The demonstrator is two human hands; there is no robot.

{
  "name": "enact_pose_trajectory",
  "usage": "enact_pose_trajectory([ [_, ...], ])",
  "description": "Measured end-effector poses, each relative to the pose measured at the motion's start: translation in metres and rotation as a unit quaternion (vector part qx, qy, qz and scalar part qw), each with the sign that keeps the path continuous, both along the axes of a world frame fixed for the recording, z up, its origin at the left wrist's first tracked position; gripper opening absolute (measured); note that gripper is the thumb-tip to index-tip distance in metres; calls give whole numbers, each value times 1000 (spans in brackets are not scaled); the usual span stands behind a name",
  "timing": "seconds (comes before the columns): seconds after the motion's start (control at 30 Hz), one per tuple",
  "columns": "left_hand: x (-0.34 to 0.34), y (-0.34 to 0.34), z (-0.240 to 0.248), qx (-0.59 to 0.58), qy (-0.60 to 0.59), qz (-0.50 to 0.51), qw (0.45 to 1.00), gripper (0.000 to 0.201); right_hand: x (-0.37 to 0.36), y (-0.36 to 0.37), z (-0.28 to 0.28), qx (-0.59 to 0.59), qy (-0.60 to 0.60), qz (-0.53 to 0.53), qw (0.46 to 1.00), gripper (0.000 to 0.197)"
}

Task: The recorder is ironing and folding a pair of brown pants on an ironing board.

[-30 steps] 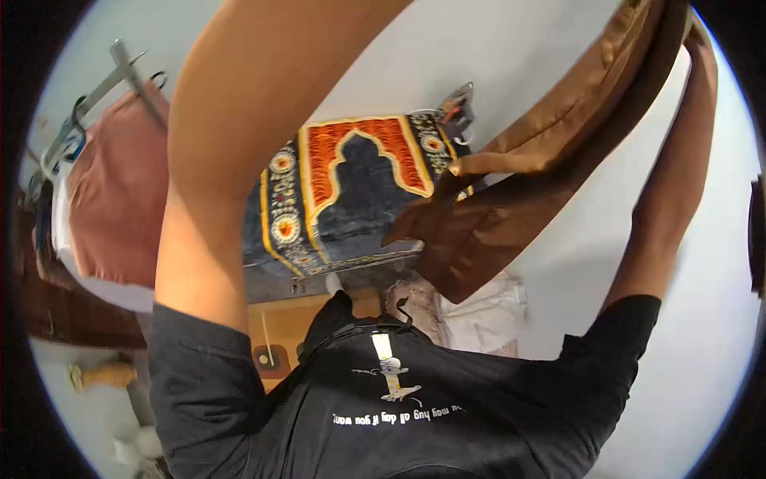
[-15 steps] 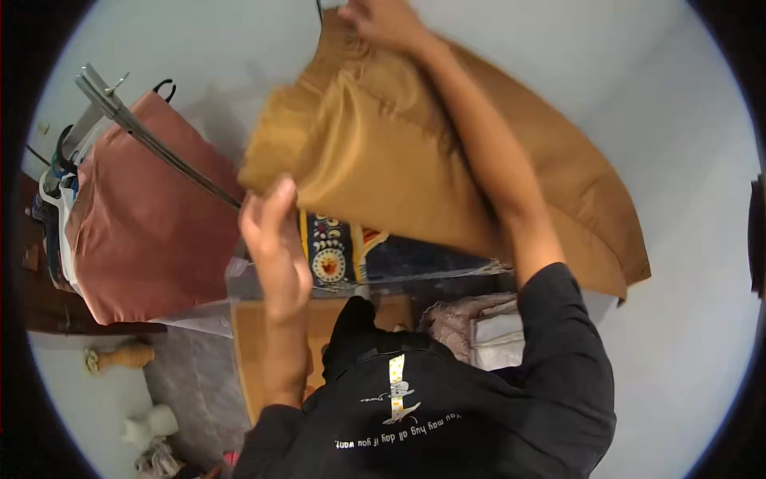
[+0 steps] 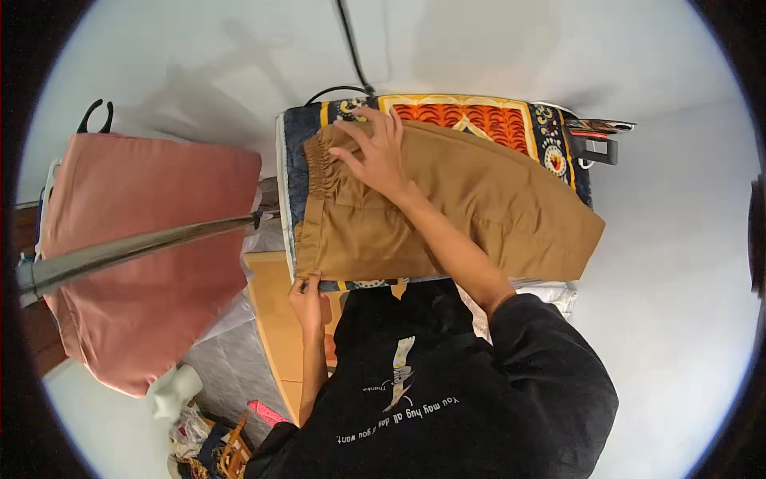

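A brown garment with a gathered elastic waistband lies spread over a padded board covered in a patterned dark blue, orange and yellow cloth. Its waist end is at the left, and the wider end reaches the right side of the board. My left hand pinches the near corner of the waistband at the board's front edge. Across the far part of the waistband rests my right hand, fingers spread, with the forearm crossing above the fabric.
Left of the board, a pink garment hangs behind a metal rail. A black cable comes down behind the board. At its right end sits a grey boxy thing with a silvery edge. A white rounded form stands low at left.
The brown garment, held up and blurred before, now lies flat on the board. My right hand came down onto the waistband; my left moved down to its near corner.
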State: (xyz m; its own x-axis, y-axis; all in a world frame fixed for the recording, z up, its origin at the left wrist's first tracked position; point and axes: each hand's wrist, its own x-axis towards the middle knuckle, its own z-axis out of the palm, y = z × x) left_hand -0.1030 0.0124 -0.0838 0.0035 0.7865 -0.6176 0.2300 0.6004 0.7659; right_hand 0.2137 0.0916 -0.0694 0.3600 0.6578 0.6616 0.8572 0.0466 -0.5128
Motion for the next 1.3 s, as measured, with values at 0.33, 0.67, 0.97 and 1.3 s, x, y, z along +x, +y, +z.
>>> enact_pose_trajectory([
  [0.33,98,66,68,486,171,-313,798,11,156,-317,15,-161,-37,-303,939,25],
  [0.67,221,247,-3,484,302,-543,617,38,305,-492,-14,-384,31,-309,870,48],
  [0.97,195,268,-17,472,176,-594,627,35,328,-499,15,-559,114,-177,802,63],
  [1.3,186,255,-25,564,241,-501,611,31,325,-476,80,-669,298,-35,681,83],
])
